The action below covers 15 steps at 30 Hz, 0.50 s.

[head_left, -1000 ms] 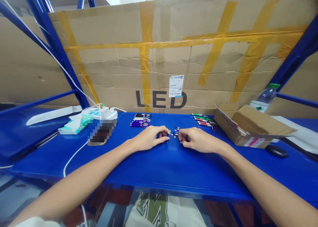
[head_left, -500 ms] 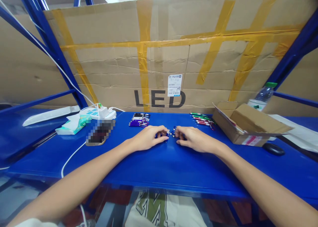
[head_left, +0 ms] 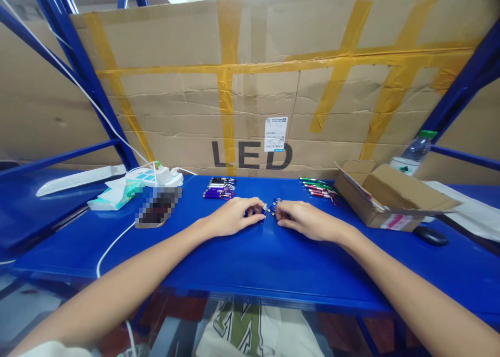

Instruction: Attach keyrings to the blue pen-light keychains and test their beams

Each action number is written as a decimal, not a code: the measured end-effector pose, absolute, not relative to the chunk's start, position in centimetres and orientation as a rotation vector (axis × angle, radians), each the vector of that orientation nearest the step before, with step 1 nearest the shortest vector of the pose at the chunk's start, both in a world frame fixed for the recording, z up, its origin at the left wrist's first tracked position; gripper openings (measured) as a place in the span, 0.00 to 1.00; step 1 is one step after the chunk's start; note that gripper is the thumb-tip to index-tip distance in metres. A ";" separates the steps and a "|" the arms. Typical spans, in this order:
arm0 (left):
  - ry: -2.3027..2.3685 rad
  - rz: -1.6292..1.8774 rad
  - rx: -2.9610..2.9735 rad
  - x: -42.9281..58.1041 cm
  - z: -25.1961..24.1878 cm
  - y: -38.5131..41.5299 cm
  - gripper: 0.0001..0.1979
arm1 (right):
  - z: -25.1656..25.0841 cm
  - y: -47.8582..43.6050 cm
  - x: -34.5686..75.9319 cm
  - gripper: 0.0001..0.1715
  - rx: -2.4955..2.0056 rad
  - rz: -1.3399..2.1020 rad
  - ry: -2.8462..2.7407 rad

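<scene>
Head view shows the left hand (head_left: 233, 217) pinching a small blue keychain light (head_left: 261, 211) on the blue bench (head_left: 250, 258), while the right hand (head_left: 303, 219), fingers curled over tiny metal rings (head_left: 275, 205), has edged closer toward nine o'clock, nearly meeting it.

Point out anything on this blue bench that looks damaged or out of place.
The small cardboard box on the right sits askew with its flaps torn open and crumpled. The cardboard backboard is creased and patched with yellow tape. Nothing looks spilled.

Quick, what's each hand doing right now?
Left hand: closed on a small blue keychain light.
Right hand: curled at small metal rings; grip unclear.
</scene>
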<state>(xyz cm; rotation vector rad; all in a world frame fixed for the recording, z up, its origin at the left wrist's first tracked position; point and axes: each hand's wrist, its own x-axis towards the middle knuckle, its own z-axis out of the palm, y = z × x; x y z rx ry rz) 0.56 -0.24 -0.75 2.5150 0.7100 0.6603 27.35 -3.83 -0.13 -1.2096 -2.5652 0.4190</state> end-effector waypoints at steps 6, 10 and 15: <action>0.707 0.658 2.514 0.5 -0.9 -0.2 0.14 | -0.1 -4.2 27.0 0.07 -1.216 0.509 -2.560; 0.712 0.651 2.520 0.5 -0.9 -0.1 0.14 | -0.2 -4.1 26.8 0.08 -1.181 0.466 -2.474; 0.690 0.639 2.504 0.6 -0.9 -0.2 0.13 | 0.2 -4.3 26.1 0.07 -1.051 0.459 -2.245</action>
